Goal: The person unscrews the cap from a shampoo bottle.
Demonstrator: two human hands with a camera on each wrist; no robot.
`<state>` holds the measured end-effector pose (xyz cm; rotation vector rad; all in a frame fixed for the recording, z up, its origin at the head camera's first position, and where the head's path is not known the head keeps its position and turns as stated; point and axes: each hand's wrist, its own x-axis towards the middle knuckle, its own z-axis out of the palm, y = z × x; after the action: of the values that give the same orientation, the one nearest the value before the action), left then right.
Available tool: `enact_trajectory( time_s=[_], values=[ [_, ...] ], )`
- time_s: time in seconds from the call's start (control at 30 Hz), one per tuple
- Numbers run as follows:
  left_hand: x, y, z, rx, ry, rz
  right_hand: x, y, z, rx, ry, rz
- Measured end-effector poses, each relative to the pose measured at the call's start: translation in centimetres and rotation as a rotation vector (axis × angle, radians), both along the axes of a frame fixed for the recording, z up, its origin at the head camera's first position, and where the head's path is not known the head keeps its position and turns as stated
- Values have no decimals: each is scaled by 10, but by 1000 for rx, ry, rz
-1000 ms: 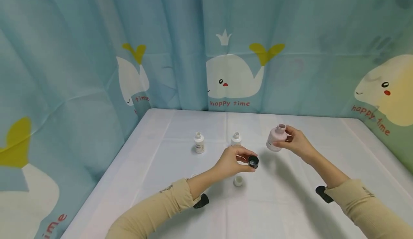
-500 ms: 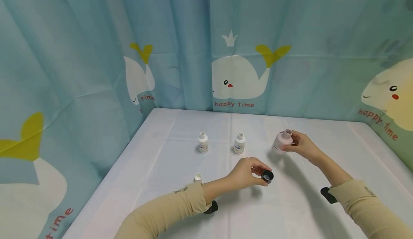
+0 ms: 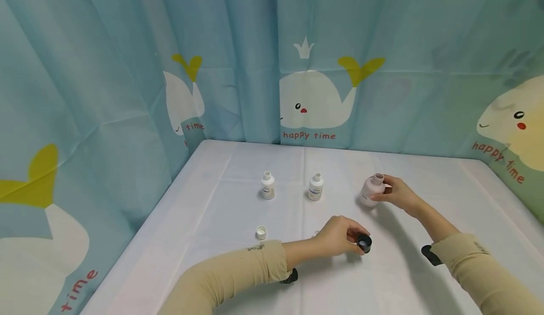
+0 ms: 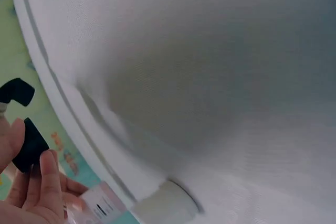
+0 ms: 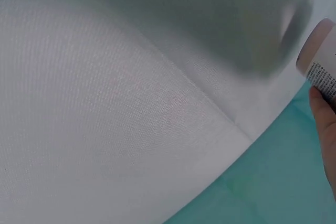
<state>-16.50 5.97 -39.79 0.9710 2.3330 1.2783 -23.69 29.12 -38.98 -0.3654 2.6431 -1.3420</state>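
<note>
Near the bench's [image 3: 408, 282] front edge, the left hand [image 3: 335, 239] pinches a black cap [image 3: 364, 242]. Mid-bench, the right hand [image 3: 397, 193] grips a pink bottle [image 3: 370, 191] (uncapped), steadying it upright.

I see black cap [image 3: 364, 243]: small, round, open side facing camera, pinched in left hand [image 3: 337, 237] fingertips, low over white table, front of centre. In left wrist view cap [image 4: 29, 145] sits dark between fingers. Pink bottle [image 3: 370, 191]: uncapped, neck up, slightly tilted, base at table, gripped by right hand [image 3: 397, 193], right of centre. Right wrist view shows only its labelled side [image 5: 321, 59].
</note>
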Motion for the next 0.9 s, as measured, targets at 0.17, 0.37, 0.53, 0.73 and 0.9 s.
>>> enact_trajectory(
  time_s=[0.17, 0.37, 0.53, 0.73, 0.9],
  values=[
    [1, 11, -1, -114, 87, -8, -3, 2, -5, -18, -11, 36],
    [0, 18, -3, -191, 154, -3, -7, 5, -7, -7, 29, 85],
    [-1, 26, -4, -190, 121, 18, -10, 7, -7, 10, 73, 157],
    [-1, 35, -5, -228, 136, 25, -14, 11, -8, -6, 94, 260],
    [-3, 43, -4, -279, 166, 54, -17, 16, -10, -39, 131, 325]
  ],
)
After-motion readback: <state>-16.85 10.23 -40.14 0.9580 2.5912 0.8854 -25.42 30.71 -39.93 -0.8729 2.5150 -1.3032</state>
